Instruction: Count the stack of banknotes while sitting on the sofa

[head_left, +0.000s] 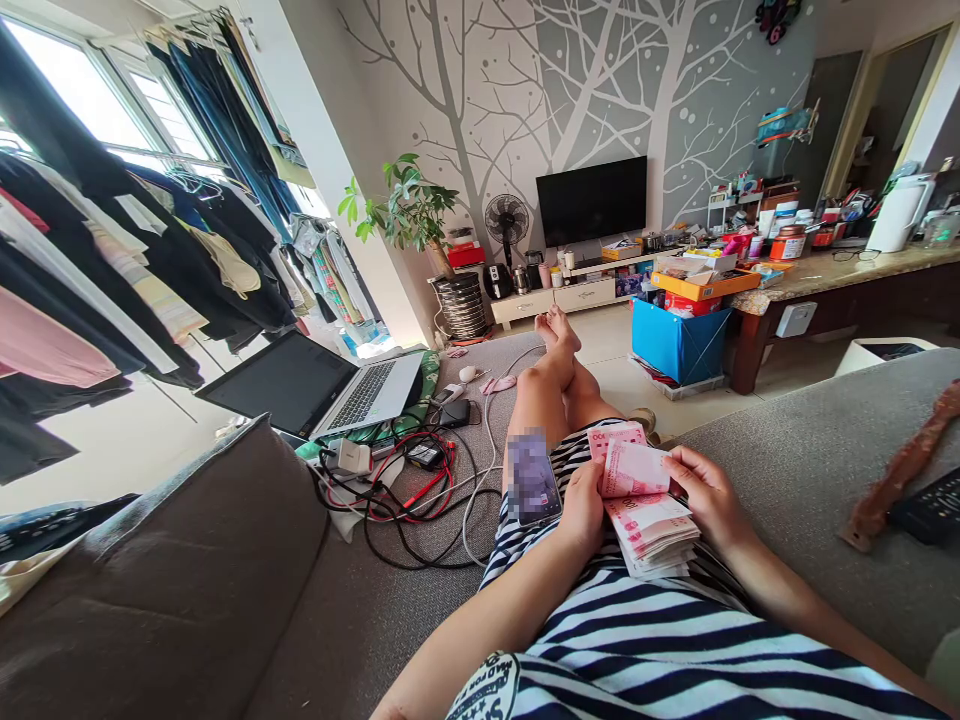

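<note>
Over my lap, my left hand (584, 505) is closed round one side of a stack of pink banknotes (651, 535). My right hand (705, 490) pinches the edge of a single banknote (636, 470) that lies bent across the top of the stack. Another pink note (616, 438) shows beyond it, marked 100. The stack's near end fans out in loose white and pink edges. A phone (538, 490) with a lit screen, partly blurred, rests on my striped clothing (675, 640) left of my left hand.
Tangled black, red and white cables (427, 480) lie on the sofa (390, 620) to the left, near an open laptop (360, 395). A brown wooden stick (904, 465) and a black remote control (934, 505) lie at right. Beyond stand a blue bin (679, 342) and a cluttered table (814, 278).
</note>
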`<action>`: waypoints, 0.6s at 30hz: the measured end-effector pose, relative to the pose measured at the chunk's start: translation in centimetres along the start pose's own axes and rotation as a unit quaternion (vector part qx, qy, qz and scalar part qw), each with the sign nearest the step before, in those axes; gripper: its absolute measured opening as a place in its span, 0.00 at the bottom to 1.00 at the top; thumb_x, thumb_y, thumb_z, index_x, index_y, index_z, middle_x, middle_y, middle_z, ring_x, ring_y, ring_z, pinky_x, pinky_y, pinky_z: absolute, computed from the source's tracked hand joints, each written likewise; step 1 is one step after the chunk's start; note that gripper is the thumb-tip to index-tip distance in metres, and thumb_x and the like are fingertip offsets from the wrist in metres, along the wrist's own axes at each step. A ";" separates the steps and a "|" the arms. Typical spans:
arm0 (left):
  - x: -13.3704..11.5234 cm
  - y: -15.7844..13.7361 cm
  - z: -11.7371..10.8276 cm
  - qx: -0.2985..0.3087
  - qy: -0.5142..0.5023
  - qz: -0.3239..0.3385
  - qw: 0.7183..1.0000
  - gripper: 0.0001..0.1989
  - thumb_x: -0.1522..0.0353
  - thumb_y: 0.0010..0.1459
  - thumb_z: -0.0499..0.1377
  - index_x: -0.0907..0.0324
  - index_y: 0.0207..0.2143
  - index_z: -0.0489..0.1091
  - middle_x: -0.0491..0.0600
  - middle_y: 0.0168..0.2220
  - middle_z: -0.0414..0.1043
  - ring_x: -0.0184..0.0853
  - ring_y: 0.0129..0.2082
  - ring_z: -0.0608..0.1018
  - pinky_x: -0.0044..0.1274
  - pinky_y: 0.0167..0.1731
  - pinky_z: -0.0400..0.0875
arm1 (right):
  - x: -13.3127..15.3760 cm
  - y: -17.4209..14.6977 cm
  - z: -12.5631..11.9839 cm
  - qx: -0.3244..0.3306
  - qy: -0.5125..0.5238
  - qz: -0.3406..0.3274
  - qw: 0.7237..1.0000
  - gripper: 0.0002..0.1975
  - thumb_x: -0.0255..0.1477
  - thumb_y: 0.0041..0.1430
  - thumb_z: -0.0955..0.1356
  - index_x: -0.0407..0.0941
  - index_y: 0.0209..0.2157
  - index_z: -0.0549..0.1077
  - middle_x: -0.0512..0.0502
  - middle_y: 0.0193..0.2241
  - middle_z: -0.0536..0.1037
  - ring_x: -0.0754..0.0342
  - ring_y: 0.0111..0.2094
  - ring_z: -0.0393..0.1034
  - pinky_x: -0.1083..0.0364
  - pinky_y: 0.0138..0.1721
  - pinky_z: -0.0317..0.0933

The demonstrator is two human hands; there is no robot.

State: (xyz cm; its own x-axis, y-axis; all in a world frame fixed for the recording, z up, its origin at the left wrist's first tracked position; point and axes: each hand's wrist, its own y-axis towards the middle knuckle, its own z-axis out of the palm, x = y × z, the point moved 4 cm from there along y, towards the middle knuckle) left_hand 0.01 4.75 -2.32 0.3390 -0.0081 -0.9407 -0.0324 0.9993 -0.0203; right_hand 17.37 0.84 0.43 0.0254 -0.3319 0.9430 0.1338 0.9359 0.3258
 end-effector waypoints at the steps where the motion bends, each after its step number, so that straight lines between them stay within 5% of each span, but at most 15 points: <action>1: 0.0 0.0 0.1 0.004 -0.001 0.000 1.000 0.13 0.57 0.51 0.64 0.57 0.25 0.74 0.48 0.29 0.75 0.42 0.36 0.74 0.29 0.40 0.68 | 0.1 0.0 0.0 -0.002 0.001 -0.001 1.000 0.24 0.53 0.58 0.71 0.47 0.24 0.68 0.53 0.21 0.66 0.55 0.24 0.58 0.56 0.25 0.55; 11: -0.6 -0.3 1.2 0.074 -0.054 -0.016 0.996 0.13 0.58 0.48 0.65 0.58 0.24 0.72 0.45 0.25 0.70 0.35 0.28 0.66 0.26 0.33 0.62 | 1.1 -0.1 0.3 -0.010 -0.011 -0.001 1.000 0.24 0.55 0.56 0.71 0.48 0.25 0.70 0.53 0.20 0.65 0.54 0.23 0.57 0.55 0.24 0.54; 18: -1.2 -0.6 1.2 0.065 -0.044 -0.007 0.997 0.13 0.58 0.48 0.65 0.58 0.23 0.72 0.45 0.26 0.70 0.34 0.28 0.66 0.26 0.34 0.61 | 1.3 -0.2 0.2 -0.007 0.000 0.000 1.000 0.25 0.55 0.56 0.71 0.47 0.24 0.69 0.53 0.20 0.64 0.55 0.23 0.57 0.56 0.24 0.53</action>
State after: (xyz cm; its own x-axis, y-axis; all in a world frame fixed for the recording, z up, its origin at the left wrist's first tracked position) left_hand 0.77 4.22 -0.74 0.4208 -0.0250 -0.9068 0.0940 0.9954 0.0162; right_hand 17.16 0.22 1.59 0.0255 -0.3314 0.9431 0.1474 0.9344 0.3243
